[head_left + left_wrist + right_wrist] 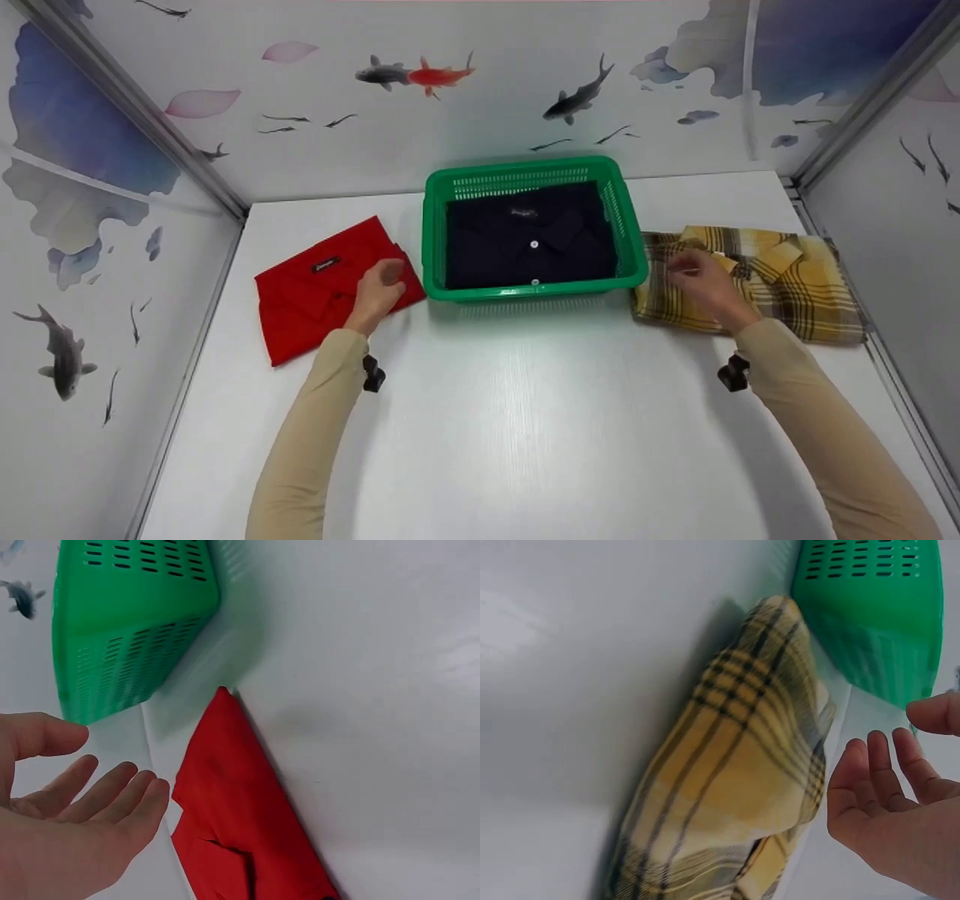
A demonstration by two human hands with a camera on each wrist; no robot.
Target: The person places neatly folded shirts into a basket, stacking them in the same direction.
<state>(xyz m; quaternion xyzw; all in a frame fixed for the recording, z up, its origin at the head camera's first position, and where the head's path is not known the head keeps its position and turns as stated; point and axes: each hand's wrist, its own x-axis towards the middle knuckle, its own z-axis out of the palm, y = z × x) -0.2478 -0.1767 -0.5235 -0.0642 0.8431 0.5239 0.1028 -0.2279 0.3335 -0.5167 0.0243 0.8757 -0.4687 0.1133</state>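
Note:
A green plastic basket (536,291) stands at the back middle of the table, with a folded dark navy shirt (495,255) lying in it. To its left lies a folded red shirt (300,315), its collar and label showing. My left hand (379,292) hovers over that shirt's right part, fingers loosely bent and holding nothing. On the basket's right is a folded yellow plaid shirt (810,292). Above its left part I see my right hand (705,285), its fingers relaxed and apart in the right wrist view, with nothing in them.
The white table (525,420) reaches from the basket toward me. Behind it rises a white wall (480,112) printed with fish, and side panels stand left and right. The plaid shirt lies close to the table's right edge.

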